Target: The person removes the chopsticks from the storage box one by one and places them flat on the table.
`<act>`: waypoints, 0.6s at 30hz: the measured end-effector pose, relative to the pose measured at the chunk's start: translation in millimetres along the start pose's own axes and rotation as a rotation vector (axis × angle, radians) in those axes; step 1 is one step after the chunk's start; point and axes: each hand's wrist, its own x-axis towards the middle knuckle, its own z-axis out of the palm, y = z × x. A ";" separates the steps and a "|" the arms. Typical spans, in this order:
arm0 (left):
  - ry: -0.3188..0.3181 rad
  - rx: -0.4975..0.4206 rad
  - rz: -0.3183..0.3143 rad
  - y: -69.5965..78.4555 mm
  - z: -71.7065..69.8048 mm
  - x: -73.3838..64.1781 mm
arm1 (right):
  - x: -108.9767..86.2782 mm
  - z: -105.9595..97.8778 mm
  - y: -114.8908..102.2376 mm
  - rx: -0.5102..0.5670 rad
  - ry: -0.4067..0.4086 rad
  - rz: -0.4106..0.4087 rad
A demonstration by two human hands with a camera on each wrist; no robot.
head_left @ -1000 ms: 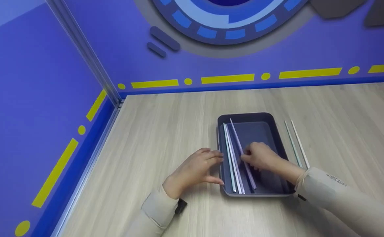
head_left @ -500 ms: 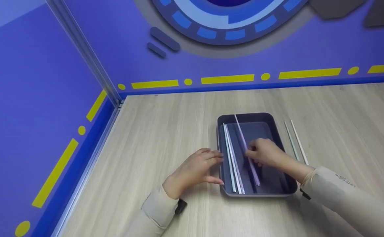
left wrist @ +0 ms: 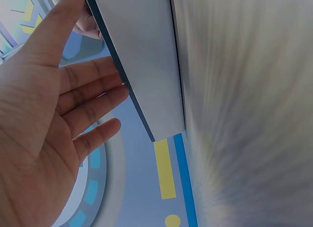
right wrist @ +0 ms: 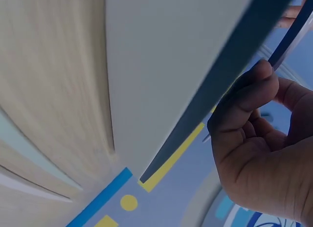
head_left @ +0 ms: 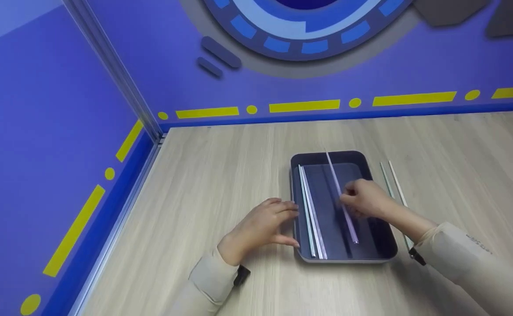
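My right hand pinches a purple chopstick between thumb and fingers, tilted over the middle of a dark rectangular tray. In the right wrist view the fingers curl close above the tray's wall. My left hand lies at the tray's left side, fingers extended to the rim and thumb near the front corner; in the left wrist view its fingertips meet the rim. Along the tray's left wall lie several chopsticks, among them a teal one and light purple ones.
Right of the tray, a green chopstick and a white chopstick lie side by side on the wooden table, partly hidden by the right forearm. A blue panel rises behind the table and another stands at the left.
My right hand has carried the purple chopstick rightward and slightly away from the chopsticks at the tray's left wall. My left hand has stayed in place.
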 end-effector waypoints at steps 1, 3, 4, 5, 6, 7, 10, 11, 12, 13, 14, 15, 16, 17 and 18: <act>0.000 0.004 0.001 0.0 0.0 0.1 | -0.5 -1.1 0.9 0.006 -0.001 0.001; 0.000 0.008 0.003 0.2 0.2 0.5 | -1.5 -3.4 3.2 0.010 -0.002 -0.002; -0.001 0.009 0.004 0.1 0.4 0.5 | -1.9 -4.5 4.3 0.009 -0.001 -0.006; -0.002 0.010 0.006 0.2 0.3 0.7 | -2.3 -5.6 5.5 0.011 -0.004 -0.007; -0.004 0.009 0.006 0.0 0.4 0.6 | -2.8 -6.7 6.6 0.011 -0.008 -0.010; -0.005 0.007 0.007 0.0 0.4 0.8 | -3.2 -7.7 7.6 0.011 -0.009 -0.013; -0.009 -0.001 0.005 -0.2 0.2 0.9 | -4.6 -11.1 10.7 0.012 -0.015 -0.016; -0.011 -0.004 0.003 -0.3 0.2 0.8 | -5.1 -12.3 11.6 0.014 -0.018 -0.013; -0.014 -0.005 0.001 -0.5 0.4 0.8 | -5.8 -13.5 12.3 0.015 -0.021 -0.012; -0.014 -0.007 -0.001 -0.5 0.4 0.8 | -6.3 -14.7 13.1 0.018 -0.024 -0.011; -0.016 -0.009 -0.004 -0.6 0.4 0.8 | -7.1 -16.0 13.8 0.020 -0.027 -0.010; -0.017 -0.009 -0.006 -0.5 0.4 0.9 | -7.7 -17.2 14.3 0.022 -0.029 -0.008; -0.019 -0.008 -0.007 -0.4 0.4 0.9 | -8.2 -18.3 14.8 0.025 -0.029 -0.011; -0.021 -0.010 -0.010 -0.3 0.2 1.0 | -8.6 -19.4 15.3 0.026 -0.028 -0.016; -0.023 -0.011 -0.013 -0.1 0.0 0.9 | -9.1 -20.4 15.5 0.026 -0.026 -0.019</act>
